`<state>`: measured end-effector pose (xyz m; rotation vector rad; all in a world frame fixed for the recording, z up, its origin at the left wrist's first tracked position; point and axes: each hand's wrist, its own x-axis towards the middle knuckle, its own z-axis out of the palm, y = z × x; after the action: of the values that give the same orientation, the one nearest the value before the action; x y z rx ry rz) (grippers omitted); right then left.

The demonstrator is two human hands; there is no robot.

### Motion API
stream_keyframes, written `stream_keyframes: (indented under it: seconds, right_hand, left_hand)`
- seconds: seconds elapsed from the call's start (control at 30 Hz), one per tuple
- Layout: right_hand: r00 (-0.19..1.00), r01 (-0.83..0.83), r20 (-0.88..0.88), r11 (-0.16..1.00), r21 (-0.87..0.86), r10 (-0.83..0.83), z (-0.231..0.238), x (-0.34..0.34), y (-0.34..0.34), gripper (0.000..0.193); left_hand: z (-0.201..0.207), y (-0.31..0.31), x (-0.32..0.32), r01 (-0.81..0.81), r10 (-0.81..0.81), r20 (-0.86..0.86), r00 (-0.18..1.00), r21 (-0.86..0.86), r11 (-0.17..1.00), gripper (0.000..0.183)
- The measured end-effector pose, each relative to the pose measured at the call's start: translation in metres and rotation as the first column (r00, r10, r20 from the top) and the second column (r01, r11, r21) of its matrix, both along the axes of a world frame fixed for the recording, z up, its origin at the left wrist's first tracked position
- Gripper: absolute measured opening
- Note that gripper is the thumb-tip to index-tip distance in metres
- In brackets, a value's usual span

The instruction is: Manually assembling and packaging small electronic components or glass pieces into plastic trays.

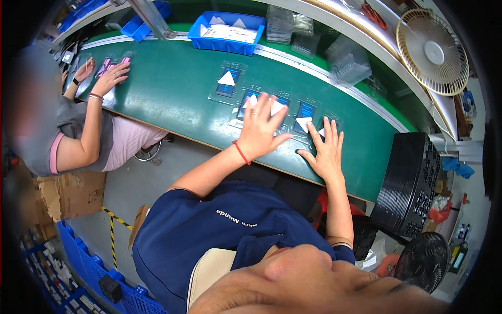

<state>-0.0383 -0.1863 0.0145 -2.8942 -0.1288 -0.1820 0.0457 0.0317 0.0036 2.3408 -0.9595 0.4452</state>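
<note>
A row of clear plastic packs lies on the green table, each with a dark blue card-like piece inside and a white triangular piece on top. The leftmost pack is touched by neither hand. My left hand, with a red cord at the wrist, spreads its fingers over the two middle packs and partly hides their white triangles. Open and flat, my right hand rests its fingertips at the rightmost pack, which it partly covers. Its index finger is by the white triangle on the neighbouring pack.
A blue bin of white pieces stands at the table's back edge. Clear plastic trays are stacked behind. Black stacked trays flank the table's right end. A co-worker's hands handle pink-and-dark packs at the left.
</note>
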Motion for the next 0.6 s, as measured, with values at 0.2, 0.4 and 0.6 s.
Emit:
stream_keyframes:
  seconds: [0.2, 0.4, 0.6]
  right_hand:
    - [0.996, -0.088, 0.001, 0.996, -0.032, 0.088, -0.002, 0.021, 0.023, 0.070]
    - [0.986, -0.135, 0.097, 0.991, -0.022, 0.137, -0.010, 0.054, 0.071, 0.064]
    - [0.924, -0.270, 0.308, 0.956, 0.113, 0.225, -0.044, 0.126, 0.178, 0.057]
  left_hand:
    - [-0.009, 0.049, 0.029, -0.463, 0.475, -0.006, 0.880, 0.215, 0.860, 0.094]
    - [-0.003, 0.103, 0.064, -0.481, 0.479, 0.047, 0.876, 0.132, 0.867, 0.079]
    - [-0.020, 0.225, 0.118, -0.504, 0.503, 0.055, 0.862, 0.192, 0.842, 0.063]
